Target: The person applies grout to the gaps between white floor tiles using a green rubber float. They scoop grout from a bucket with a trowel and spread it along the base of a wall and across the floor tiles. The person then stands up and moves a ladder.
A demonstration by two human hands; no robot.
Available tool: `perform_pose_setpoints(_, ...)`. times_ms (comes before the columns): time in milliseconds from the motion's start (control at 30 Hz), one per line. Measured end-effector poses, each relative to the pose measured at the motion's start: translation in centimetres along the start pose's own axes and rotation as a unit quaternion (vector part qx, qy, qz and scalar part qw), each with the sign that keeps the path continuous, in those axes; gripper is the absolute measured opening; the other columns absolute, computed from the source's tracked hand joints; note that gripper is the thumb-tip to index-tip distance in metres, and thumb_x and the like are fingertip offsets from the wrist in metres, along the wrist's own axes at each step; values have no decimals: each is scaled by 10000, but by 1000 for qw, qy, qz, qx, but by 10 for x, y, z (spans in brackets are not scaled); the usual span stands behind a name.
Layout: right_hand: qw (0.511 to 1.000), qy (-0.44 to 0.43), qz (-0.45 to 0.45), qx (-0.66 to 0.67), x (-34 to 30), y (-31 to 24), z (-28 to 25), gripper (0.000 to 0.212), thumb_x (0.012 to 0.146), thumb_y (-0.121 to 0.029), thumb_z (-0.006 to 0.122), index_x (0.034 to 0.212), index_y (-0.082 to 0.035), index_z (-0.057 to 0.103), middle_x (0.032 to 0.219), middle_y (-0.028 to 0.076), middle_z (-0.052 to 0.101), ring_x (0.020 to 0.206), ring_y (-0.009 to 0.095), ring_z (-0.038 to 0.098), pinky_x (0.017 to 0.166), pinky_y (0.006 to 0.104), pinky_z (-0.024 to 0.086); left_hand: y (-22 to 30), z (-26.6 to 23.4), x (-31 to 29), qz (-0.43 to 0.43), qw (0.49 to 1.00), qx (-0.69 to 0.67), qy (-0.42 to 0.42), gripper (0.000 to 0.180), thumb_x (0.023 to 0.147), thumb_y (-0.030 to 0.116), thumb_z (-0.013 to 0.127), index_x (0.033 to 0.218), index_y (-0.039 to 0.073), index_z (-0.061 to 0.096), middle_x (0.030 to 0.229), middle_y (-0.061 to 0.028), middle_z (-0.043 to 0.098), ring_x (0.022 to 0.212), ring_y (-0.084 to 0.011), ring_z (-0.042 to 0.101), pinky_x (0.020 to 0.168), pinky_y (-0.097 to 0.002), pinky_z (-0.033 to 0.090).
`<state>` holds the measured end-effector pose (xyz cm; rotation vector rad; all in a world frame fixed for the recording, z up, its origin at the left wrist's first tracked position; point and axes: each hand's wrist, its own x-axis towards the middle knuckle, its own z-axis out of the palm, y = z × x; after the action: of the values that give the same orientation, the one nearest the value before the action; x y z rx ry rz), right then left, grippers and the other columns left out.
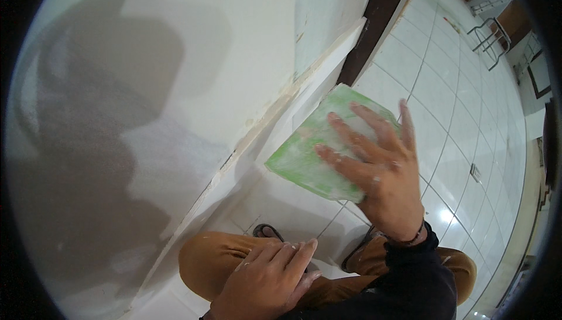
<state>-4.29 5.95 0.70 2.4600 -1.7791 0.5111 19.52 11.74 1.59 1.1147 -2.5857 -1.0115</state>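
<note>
A green sandpaper sheet (301, 171), coated with white dust, is held beside the low wall edge. My right hand (380, 168) lies across it with fingers spread over its dusty face. The thumb is hidden, seemingly behind the sheet. My left hand (266, 279) rests over my bent left knee, its fingers stretched out and holding nothing. White powder marks both hands. To the left rises the white wall (246, 45), with a rough-topped skirting strip (275, 115) along its foot.
White floor tiles (462, 138) stretch to the right. A dark door frame (380, 21) stands at the wall's end. Farther off is a metal-legged stand (492, 42). A small pale object (475, 172) lies on the tiles. My sandalled foot (268, 231) is close to the wall.
</note>
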Motion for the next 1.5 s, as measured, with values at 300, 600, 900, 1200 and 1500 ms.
perform_pose_setpoints(300, 991, 58, -30, 120, -8, 31, 16, 604, 750, -164, 821, 1271, -446, 703, 1503, -20, 588, 1448, 314, 471, 1238, 673, 226, -2, 1, 4, 23, 1000, 7, 2, 463, 966, 251, 657, 1334, -19, 579, 1169, -211, 680, 1087, -379, 644, 984, -463, 495)
perform_pose_setpoints(600, 983, 116, -16, 138, 8, 48, 57, 701, 732, -49, 825, 1292, -448, 691, 1494, -4, 596, 1401, 292, 529, 1226, 647, 282, 3, -8, 10, 41, 999, 16, -5, 467, 973, 252, 650, 1347, -18, 575, 1171, -212, 686, 1085, -379, 650, 980, -460, 497)
perform_pose_setpoints(900, 988, 93, -28, 119, 11, 41, 52, 572, 795, -133, 793, 1293, -402, 709, 1460, 22, 621, 1375, 291, 550, 1209, 629, 303, 4, -1, 6, 14, 1000, 7, -18, 464, 974, 251, 649, 1342, -23, 576, 1158, -222, 683, 1086, -383, 649, 980, -464, 495)
perform_pose_setpoints(1200, 991, 79, -51, 97, 8, 17, 44, 528, 741, -222, 853, 1239, -362, 750, 1417, 44, 659, 1359, 300, 575, 1143, 613, 386, 2, 2, 5, 26, 1000, 7, 0, 468, 970, 246, 655, 1342, -26, 576, 1165, -215, 680, 1089, -380, 645, 989, -463, 491)
perform_pose_setpoints(1500, 978, 23, -109, 176, -7, -12, 38, 516, 866, -231, 679, 1376, -310, 677, 1519, 122, 558, 1363, 336, 565, 1137, 628, 349, 5, 3, 0, 20, 1000, 20, -1, 474, 965, 254, 664, 1349, -13, 583, 1168, -218, 679, 1096, -378, 643, 998, -455, 487)
